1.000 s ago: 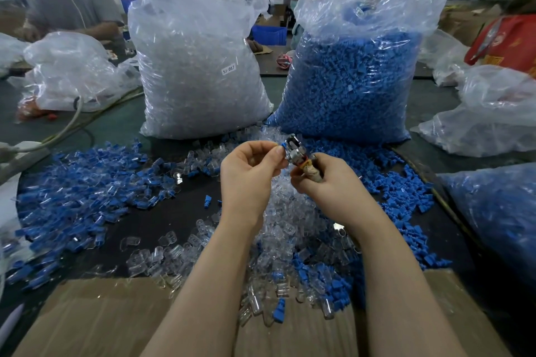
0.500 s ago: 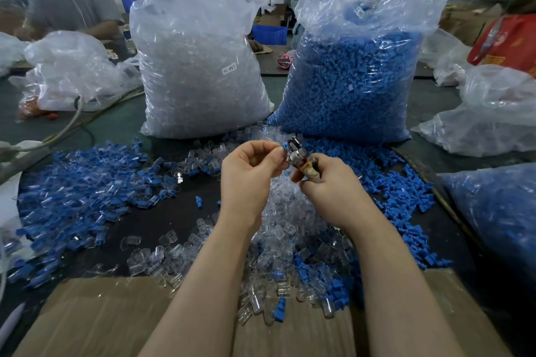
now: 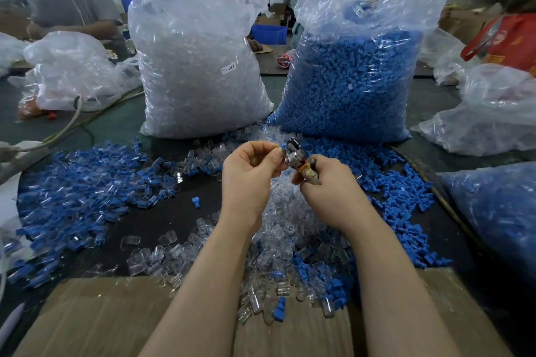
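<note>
Dark table [image 3: 174, 213] underneath, strewn with plastic parts. Left fingers [image 3: 271, 157] pinching a small blue cap [image 3: 280, 149] at the tip of a metal tool [image 3: 294, 155]. Right fingers [image 3: 320, 162] clenched round its handle, above a heap of clear caps [image 3: 285, 211]. Behind, upright clear-cap bag [image 3: 197, 66] and blue-cap bag [image 3: 348, 81].

Clear-parts bag [image 3: 200, 66] beside blue-parts bag [image 3: 353, 81]; cardboard [image 3: 101, 319] in front.

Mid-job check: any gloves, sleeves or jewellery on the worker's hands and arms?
None. The left hand and right hand are bare, with no gloves, rings or watch. The left forearm and right forearm are bare too; no sleeve shows.
</note>
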Demonstrator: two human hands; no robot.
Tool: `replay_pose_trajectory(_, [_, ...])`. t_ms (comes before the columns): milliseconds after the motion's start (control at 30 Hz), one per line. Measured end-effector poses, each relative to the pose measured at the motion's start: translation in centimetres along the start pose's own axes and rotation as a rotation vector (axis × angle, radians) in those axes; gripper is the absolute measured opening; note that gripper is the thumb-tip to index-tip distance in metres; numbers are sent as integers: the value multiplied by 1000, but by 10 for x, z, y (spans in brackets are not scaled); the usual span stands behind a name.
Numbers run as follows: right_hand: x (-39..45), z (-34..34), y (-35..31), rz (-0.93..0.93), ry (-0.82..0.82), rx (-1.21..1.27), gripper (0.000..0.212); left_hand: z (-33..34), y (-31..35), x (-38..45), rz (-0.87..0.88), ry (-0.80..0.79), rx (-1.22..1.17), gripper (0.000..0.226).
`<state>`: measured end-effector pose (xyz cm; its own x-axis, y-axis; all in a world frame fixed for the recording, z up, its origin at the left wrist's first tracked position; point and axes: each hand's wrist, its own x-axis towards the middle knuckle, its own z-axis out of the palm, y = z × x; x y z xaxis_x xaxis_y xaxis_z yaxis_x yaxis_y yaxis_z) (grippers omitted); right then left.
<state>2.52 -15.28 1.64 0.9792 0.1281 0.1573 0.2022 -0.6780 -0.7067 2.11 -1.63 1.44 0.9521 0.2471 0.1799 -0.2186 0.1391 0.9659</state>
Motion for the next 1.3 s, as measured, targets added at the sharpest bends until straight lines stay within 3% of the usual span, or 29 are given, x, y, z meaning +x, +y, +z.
replay_pose_trajectory(200, [2, 0, -1, -15, 3, -64, 11, 0, 2, 0, -9, 2, 0, 12])
replay_pose_trajectory(333, [5, 2, 3, 1, -11, -138, 7, -6, 4, 2, -108, 33, -74, 9])
replay_pose_trajectory(467, [5, -1, 10, 34, 38, -189, 16, -35, 12, 18, -344, 312, -439, 3])
replay_pose_trajectory(600, [4, -4, 14, 80, 70, -196, 21, -84, 12, 29, -436, 635, -810, 1])
replay_pose_trajectory(767, [5, -3, 14, 91, 57, -257, 19, -123, 5, 28, -407, 879, -1072, 14])
replay_pose_trajectory(933, [4, -2, 15, 80, 62, -285, 19, -127, 9, 24, -324, 963, -1234, 21])
replay_pose_trajectory(1000, [4, -1, 16, 76, 70, -293, 18, -126, 9, 25, -332, 931, -1194, 23])
replay_pose_trajectory(1067, [4, -1, 15, 58, 84, -287, 18, -118, 10, 29, -390, 798, -1001, 18])
replay_pose_trajectory(1167, [4, 2, 12, 7, 108, -282, 20, -92, 17, 30, -449, 371, -553, 18])
replay_pose_trajectory(1300, [3, 4, 6, -66, 122, -303, 23, -43, 25, 13, -369, -113, 107, 57])
